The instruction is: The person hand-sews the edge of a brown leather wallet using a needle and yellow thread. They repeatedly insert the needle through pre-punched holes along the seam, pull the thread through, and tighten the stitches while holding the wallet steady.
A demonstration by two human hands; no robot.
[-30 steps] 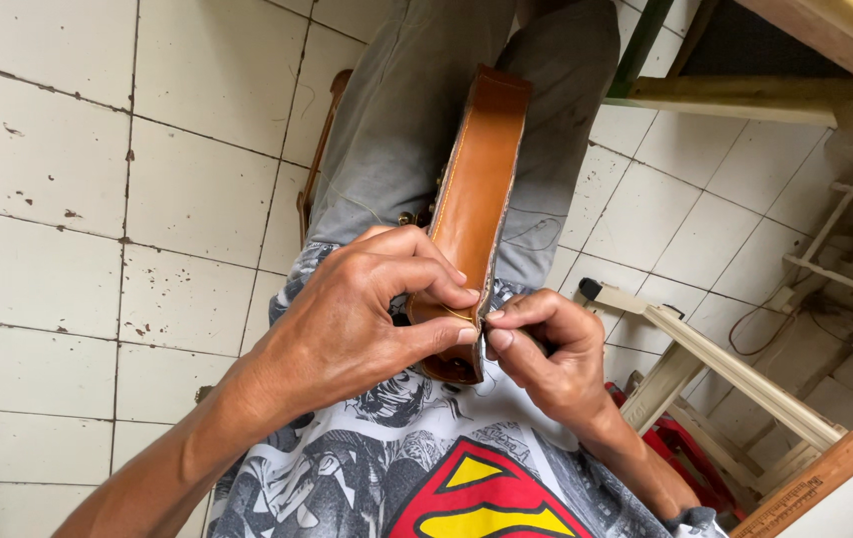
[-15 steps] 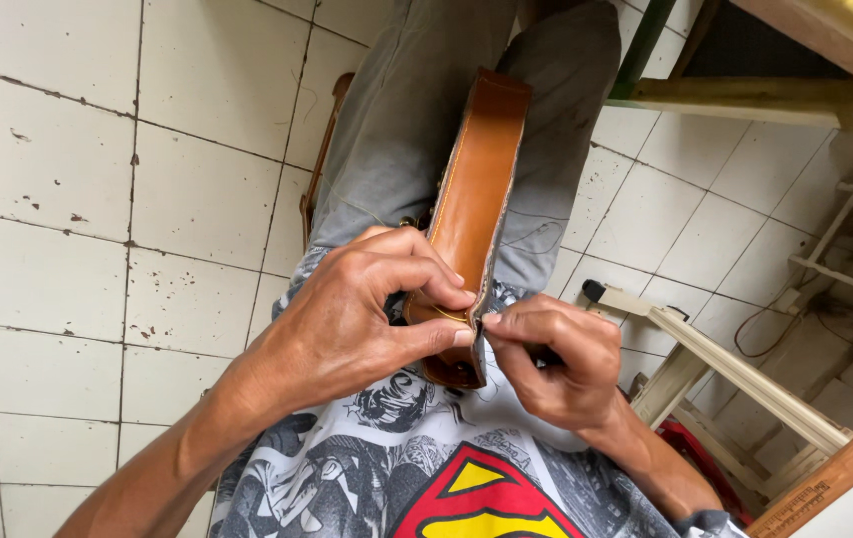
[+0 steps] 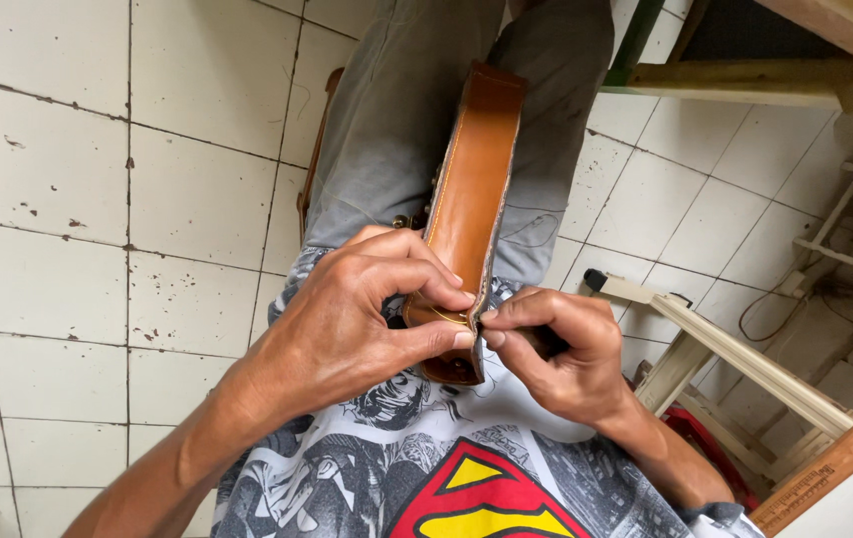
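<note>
A long tan leather piece [image 3: 471, 169] stands on its edge between my knees, held over my grey trousers [image 3: 386, 130]. My left hand [image 3: 362, 314] grips its near end, thumb and fingers pinching the stitched edge. My right hand [image 3: 556, 349] is closed right beside it, fingertips pressed to the same edge; a small dark tool or needle seems pinched in them, but it is mostly hidden. My printed T-shirt [image 3: 446, 468] fills the bottom of the view.
White tiled floor [image 3: 98, 199] lies to the left. A wooden stool edge [image 3: 312, 169] shows under my leg. Pale wooden bars [image 3: 735, 349] and a wooden frame [image 3: 745, 85] stand at the right, with a wooden box corner [image 3: 835, 473] at the bottom right.
My right hand has shifted slightly toward the leather edge and closed tighter against my left thumb. The leather piece and left hand stay in place.
</note>
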